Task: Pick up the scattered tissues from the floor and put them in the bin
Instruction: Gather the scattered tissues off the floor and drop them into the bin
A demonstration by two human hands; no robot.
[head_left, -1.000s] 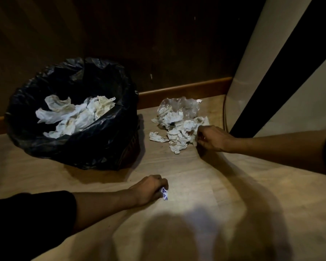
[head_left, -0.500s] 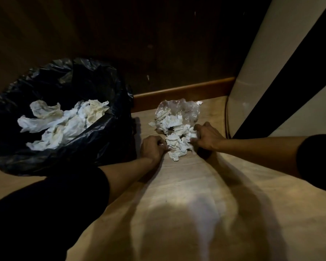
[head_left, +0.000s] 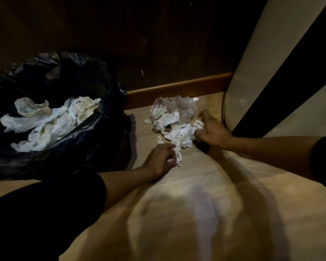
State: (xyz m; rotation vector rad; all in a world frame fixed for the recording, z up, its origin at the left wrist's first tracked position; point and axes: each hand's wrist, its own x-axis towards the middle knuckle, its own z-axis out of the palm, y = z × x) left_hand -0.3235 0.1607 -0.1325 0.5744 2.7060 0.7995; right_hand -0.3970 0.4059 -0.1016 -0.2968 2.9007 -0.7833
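**Floor check: tissues being gathered**

I see a pale wood floor [head_left: 205, 185], a dark wall and a brown skirting board [head_left: 177, 87]. Since a moment ago my left hand [head_left: 161, 157] has drawn back, fingers clamped on a tissue scrap; my right hand [head_left: 213, 130] grips the tissue pile [head_left: 177, 129]. The bin [head_left: 94, 136], black-lined, holds crumpled tissues [head_left: 49, 123].

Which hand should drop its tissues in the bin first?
Probably the left hand. It already pinches tissue from the pile and sits right beside the black-bagged bin. The right hand is on the pile's far side, by the wall panel.
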